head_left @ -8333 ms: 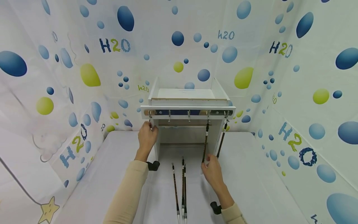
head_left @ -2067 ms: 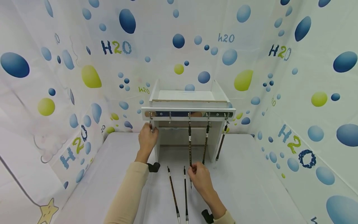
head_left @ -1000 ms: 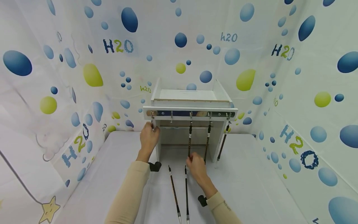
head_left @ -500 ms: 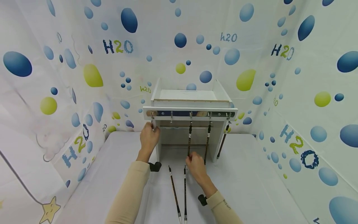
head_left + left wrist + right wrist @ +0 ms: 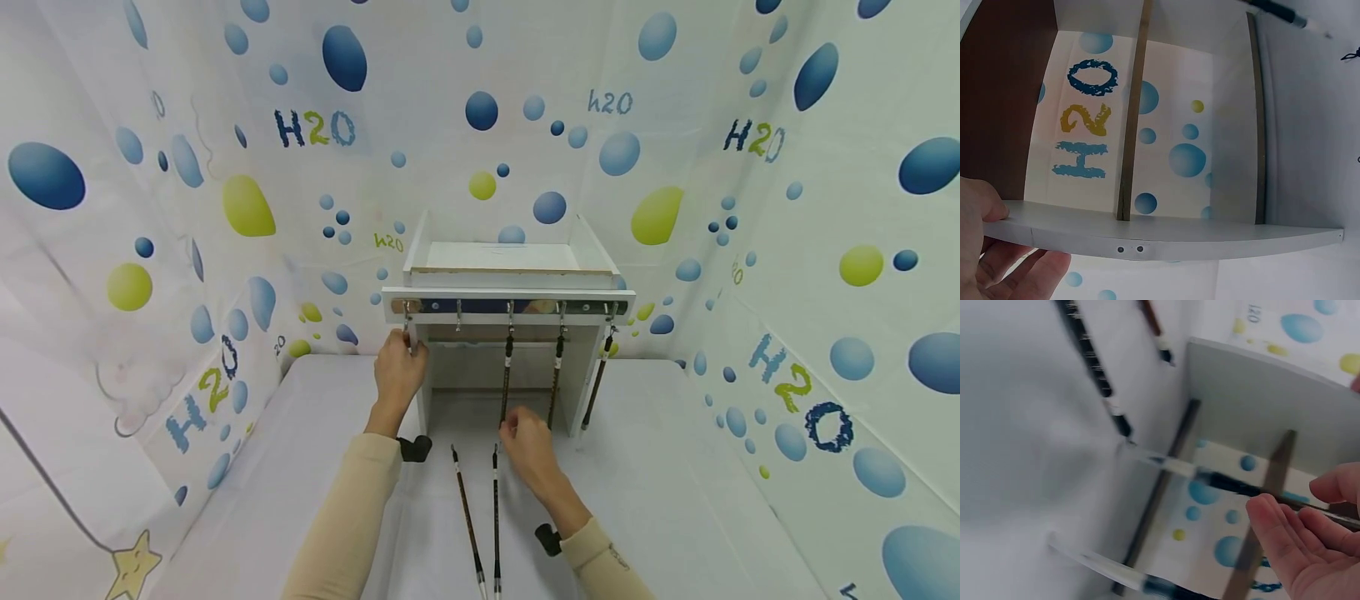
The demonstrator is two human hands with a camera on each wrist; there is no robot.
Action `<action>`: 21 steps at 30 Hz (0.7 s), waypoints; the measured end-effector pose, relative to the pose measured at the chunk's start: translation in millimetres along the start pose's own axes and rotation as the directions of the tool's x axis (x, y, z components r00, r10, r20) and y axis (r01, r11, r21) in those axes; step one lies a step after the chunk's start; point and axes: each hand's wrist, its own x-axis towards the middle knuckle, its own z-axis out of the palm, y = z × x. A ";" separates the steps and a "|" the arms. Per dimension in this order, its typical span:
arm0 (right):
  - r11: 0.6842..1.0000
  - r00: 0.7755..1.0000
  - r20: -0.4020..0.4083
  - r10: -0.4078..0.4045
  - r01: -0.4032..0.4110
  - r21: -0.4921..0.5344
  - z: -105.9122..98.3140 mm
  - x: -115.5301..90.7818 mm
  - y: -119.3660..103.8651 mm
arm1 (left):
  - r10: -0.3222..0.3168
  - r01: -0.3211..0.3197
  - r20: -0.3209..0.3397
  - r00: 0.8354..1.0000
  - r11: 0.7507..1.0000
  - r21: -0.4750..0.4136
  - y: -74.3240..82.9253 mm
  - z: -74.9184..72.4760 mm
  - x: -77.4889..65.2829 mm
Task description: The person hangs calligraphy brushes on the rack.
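A white rack [image 5: 517,281] with a row of metal hooks stands ahead of me. My left hand [image 5: 400,367] grips its left side panel [image 5: 1085,237], thumb on one face and fingers on the other. From the middle hook hangs a writing brush [image 5: 506,375], bristles down. My right hand [image 5: 528,450] loosely holds that brush low on its handle; the right wrist view shows the handle [image 5: 1229,483] passing between thumb and fingertips. A second brush [image 5: 557,367] and a third brush [image 5: 597,383] hang from the two hooks to the right.
Two more brushes, a brown one [image 5: 468,517] and a dark one [image 5: 497,517], lie on the white table [image 5: 675,500] in front of the rack. The second hook [image 5: 459,317] from the left is bare. Patterned curtains [image 5: 420,83] close in the back and sides.
One brush has gone from the table to the middle hook, and my right hand has shifted left from the brush beside it. Lately it rose slightly along the handle. My left hand stays put.
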 end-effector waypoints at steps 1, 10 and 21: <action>1.000 1.000 -0.008 -0.016 0.016 0.002 -3.4 0.7 -2.2 | 0.000 0.000 -0.001 1.000 1.000 -0.002 0.3 -0.1 -0.1; 0.994 0.987 -0.114 -0.111 0.111 -0.003 -48.8 18.4 -28.5 | -0.013 0.013 0.013 1.000 1.000 0.003 1.4 -1.2 -0.3; 0.987 0.954 -0.254 -0.158 0.153 -0.041 -123.6 52.8 -41.8 | -0.008 0.008 0.011 1.000 1.000 0.009 1.1 -0.9 -0.2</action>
